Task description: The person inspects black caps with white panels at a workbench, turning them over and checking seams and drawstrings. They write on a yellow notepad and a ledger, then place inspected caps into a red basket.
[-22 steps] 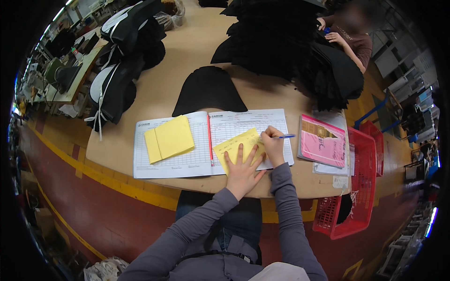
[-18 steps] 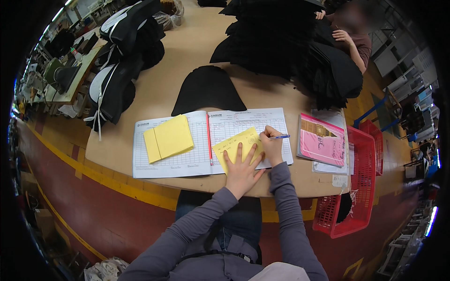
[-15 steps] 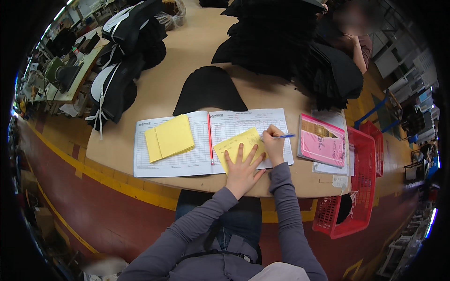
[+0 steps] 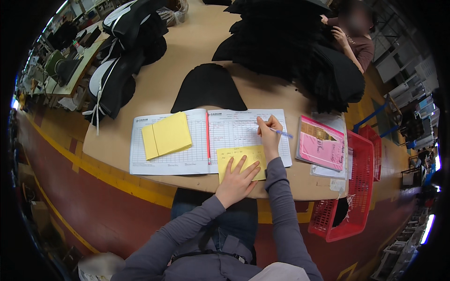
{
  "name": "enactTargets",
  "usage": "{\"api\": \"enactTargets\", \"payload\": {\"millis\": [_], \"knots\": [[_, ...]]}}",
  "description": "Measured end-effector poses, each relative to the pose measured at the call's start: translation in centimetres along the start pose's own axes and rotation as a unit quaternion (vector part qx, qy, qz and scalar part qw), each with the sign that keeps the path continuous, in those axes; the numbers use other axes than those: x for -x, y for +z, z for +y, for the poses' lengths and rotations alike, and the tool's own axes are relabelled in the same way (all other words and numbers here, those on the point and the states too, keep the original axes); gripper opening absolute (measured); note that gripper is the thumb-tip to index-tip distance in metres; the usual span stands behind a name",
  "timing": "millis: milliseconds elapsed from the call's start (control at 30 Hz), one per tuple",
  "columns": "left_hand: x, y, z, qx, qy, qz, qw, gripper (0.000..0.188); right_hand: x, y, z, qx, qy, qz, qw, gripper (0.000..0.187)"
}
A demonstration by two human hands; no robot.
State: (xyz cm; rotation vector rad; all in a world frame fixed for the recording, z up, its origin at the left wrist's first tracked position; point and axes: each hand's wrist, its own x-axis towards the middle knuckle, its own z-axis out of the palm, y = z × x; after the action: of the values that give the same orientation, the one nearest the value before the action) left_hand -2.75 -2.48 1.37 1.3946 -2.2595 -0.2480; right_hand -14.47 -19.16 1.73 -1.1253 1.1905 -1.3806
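Note:
An open ledger [image 4: 180, 167] with ruled tables on both pages lies at the table's near edge. My left hand [image 4: 237, 181] rests with fingers spread on a yellow slip [image 4: 228, 153] that has handwriting on it, over the lower part of the right page. In my right hand [image 4: 270, 136] is a blue pen [image 4: 283, 133], its tip end at the upper right page. A red pencil [image 4: 208, 136] lies along the ledger's middle fold. On the left page sits a stack of yellow slips [image 4: 169, 134]. Just beyond the ledger is a curved black fabric piece [image 4: 209, 87].
Tall stacks of black pieces [image 4: 276, 44] stand at the far right, with tied black bundles [image 4: 112, 84] at the far left. Right of the ledger lies a pink notebook [image 4: 321, 144]. A red plastic basket [image 4: 360, 187] stands beside the table. Another person [image 4: 358, 44] is behind the stacks.
My right hand has moved up the page with the pen. The yellow slip under my left hand has shifted down and been straightened. The other person's arms have moved.

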Motion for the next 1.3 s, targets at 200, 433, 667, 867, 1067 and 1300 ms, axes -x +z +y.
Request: {"api": "enactTargets", "payload": {"millis": [200, 433, 667, 867, 1067, 1300], "knots": [[-0.1, 0.0, 0.0, 0.009, -0.003, 0.004, 1.000, 0.044, 0.1, -0.9, 1.9, 0.153, -0.097, -0.052, 0.982, 0.040], [-0.3, 0.0, 0.1, 0.009, -0.002, -0.001, 1.000, 0.045, 0.2, -1.2, 2.1, 0.160, -0.102, -0.032, 0.981, 0.036], [-0.2, 0.0, 0.1, 0.006, -0.001, 0.000, 1.000, 0.045, 0.4, -0.9, 1.9, 0.167, -0.101, -0.029, 0.980, 0.034], [-0.2, 0.0, 0.0, 0.009, -0.005, -0.010, 1.000, 0.044, 0.3, -0.8, 1.7, 0.187, -0.113, -0.036, 0.975, 0.035], [-0.2, 0.1, -0.1, 0.012, -0.006, -0.010, 1.000, 0.044, 0.3, -0.8, 1.6, 0.174, -0.100, -0.029, 0.979, 0.033], [-0.1, 0.1, -0.1, 0.013, -0.004, -0.008, 1.000, 0.045, 0.3, -0.8, 1.7, 0.170, -0.101, -0.020, 0.980, 0.034]]}}
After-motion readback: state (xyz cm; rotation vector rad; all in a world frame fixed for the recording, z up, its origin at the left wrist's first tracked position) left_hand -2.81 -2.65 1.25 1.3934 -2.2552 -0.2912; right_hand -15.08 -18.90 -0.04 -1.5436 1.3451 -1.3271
